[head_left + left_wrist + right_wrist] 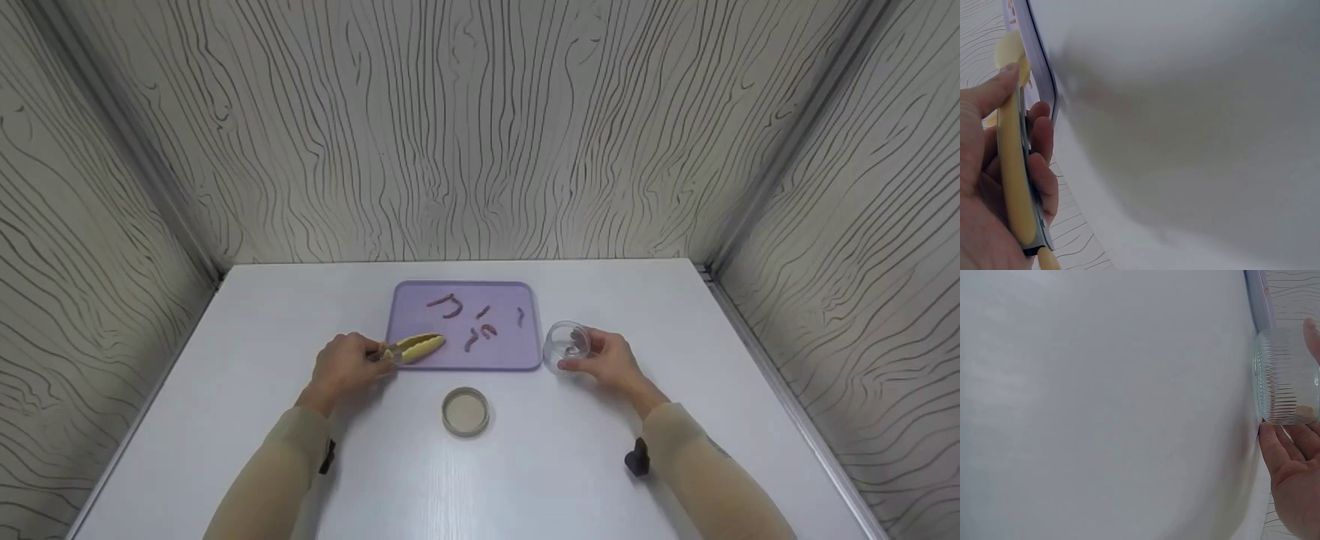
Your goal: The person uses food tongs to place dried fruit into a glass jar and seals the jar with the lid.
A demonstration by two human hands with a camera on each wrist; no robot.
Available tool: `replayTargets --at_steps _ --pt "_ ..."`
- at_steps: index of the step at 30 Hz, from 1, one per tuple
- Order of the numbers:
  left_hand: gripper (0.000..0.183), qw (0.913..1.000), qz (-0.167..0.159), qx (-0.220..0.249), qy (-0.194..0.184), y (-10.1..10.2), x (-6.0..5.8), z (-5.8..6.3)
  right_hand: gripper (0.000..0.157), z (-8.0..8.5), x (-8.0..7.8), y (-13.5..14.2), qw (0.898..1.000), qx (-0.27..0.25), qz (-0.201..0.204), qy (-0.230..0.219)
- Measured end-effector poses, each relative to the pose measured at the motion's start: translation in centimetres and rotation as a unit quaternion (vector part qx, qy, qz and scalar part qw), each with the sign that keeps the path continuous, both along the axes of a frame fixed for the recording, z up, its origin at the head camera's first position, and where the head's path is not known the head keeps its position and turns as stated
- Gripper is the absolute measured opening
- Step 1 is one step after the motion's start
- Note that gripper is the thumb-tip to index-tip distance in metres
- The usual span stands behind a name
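My left hand (349, 367) grips a pair of yellow and metal tongs (420, 347), their yellow tips over the lower left of a purple tray (416, 319). In the left wrist view, the thumb lies along the yellow handle (1013, 169) and the fingers curl round the other side. Several reddish-brown worm-like strips, one of them a short curved strip (489, 330), lie scattered on the tray. Just right of the tray, my right hand (611, 364) holds a clear glass jar (562, 341) between thumb and fingers. Ribbed glass (1278, 391) shows in the right wrist view; whether anything is inside, I cannot tell.
A round beige lid (465, 412) lies on the white table (525, 472) in front of the tray, between my forearms. Wood-patterned panels (450, 150) enclose the table at the back and both sides.
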State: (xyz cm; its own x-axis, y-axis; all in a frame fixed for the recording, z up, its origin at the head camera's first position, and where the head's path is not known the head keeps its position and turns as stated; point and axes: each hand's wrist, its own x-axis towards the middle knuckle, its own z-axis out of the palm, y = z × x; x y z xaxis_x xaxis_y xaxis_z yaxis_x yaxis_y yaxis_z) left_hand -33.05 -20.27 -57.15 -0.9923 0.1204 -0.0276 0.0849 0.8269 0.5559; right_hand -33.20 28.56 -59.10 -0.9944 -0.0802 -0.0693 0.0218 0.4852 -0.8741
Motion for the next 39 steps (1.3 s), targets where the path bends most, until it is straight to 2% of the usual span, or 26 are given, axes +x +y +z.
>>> replayTargets --at_steps 14,21,28,39 --pt "0.039 0.9995 0.025 0.019 -0.002 0.1 0.3 0.5 0.087 -0.1 -0.2 0.0 1.0 0.008 -0.007 -0.012" --pt "0.034 0.9994 0.016 0.03 0.008 0.4 0.3 1.0 0.09 -0.1 -0.1 0.1 1.0 0.007 0.0 -0.01" --pt "0.032 0.999 0.016 0.041 0.004 1.1 0.3 1.7 0.09 -0.3 -0.2 0.3 1.0 -0.002 0.005 -0.008" --pt "0.033 0.9987 -0.009 0.044 0.023 2.8 -0.2 2.9 0.09 -0.3 -0.3 0.2 1.0 0.007 0.001 -0.009"
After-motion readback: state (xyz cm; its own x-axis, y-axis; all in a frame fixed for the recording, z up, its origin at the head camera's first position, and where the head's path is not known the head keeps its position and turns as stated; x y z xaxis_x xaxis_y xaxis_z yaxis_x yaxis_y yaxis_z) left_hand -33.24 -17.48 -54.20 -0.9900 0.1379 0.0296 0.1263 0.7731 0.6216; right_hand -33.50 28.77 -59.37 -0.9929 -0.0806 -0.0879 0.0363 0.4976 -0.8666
